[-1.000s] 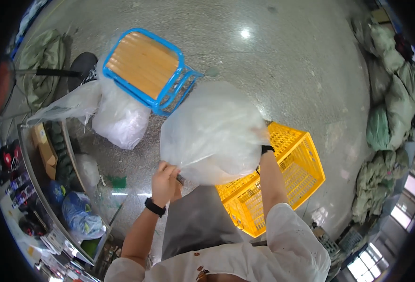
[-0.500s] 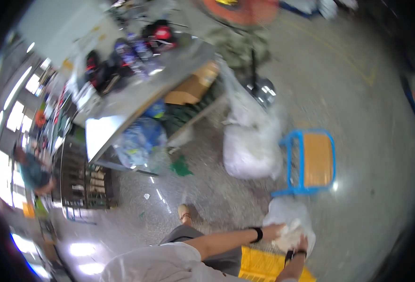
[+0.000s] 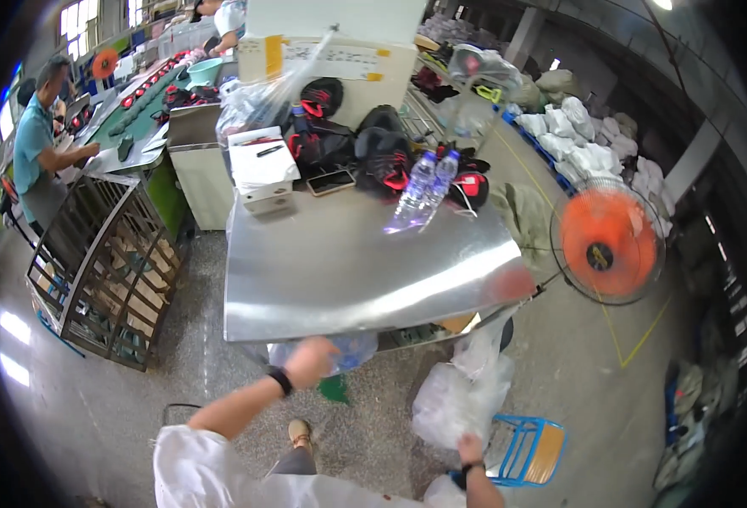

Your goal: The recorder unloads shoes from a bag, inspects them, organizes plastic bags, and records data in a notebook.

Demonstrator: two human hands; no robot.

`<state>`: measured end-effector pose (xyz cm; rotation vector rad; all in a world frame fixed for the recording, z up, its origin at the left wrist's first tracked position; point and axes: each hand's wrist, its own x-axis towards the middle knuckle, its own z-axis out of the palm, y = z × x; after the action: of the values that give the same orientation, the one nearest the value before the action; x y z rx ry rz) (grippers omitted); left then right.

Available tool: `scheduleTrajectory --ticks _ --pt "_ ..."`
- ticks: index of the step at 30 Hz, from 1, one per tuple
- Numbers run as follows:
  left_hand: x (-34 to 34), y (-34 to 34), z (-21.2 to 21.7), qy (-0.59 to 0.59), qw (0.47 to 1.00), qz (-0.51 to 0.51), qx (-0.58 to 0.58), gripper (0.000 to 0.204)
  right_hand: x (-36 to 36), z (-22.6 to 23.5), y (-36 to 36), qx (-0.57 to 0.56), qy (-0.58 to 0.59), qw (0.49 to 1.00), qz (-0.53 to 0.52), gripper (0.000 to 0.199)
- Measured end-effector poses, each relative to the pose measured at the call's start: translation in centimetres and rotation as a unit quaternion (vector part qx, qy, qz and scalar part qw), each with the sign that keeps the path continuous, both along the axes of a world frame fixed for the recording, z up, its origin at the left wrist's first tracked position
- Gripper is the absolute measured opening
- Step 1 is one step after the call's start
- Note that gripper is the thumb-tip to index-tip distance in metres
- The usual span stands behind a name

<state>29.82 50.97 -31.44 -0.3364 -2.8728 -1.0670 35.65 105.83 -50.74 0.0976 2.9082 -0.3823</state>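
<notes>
The left hand was raised just below the front edge of the steel table, blurred, fingers curled loosely around nothing that could be seen; whether it touched the bluish bag under the table edge could not be told. The right hand, lower and right of the table, gripped the bottom of a clear plastic bag that stood on the floor just beside a blue stool.

On the far side of the table lay a white box, a phone, dark shoes and two water bottles; its near half was bare shiny metal. Left of the table stood a wire cage cart, and beyond that a person in a teal shirt worked at a green line. Right of the table an orange fan stood over speckled concrete floor, open from the table edge out to the stool.
</notes>
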Motion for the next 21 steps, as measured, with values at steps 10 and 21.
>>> scheduleTrajectory --ticks 10,21 --pt "-2.4 -26.4 -0.9 0.107 0.961 0.241 -0.087 0.037 -26.1 27.3 -47.0 -0.199 0.023 0.858 0.472 0.049" --pt "-16.6 -29.9 -0.3 0.093 0.923 0.349 -0.133 0.082 -32.2 17.4 -52.4 0.192 -0.129 0.873 0.430 0.121"
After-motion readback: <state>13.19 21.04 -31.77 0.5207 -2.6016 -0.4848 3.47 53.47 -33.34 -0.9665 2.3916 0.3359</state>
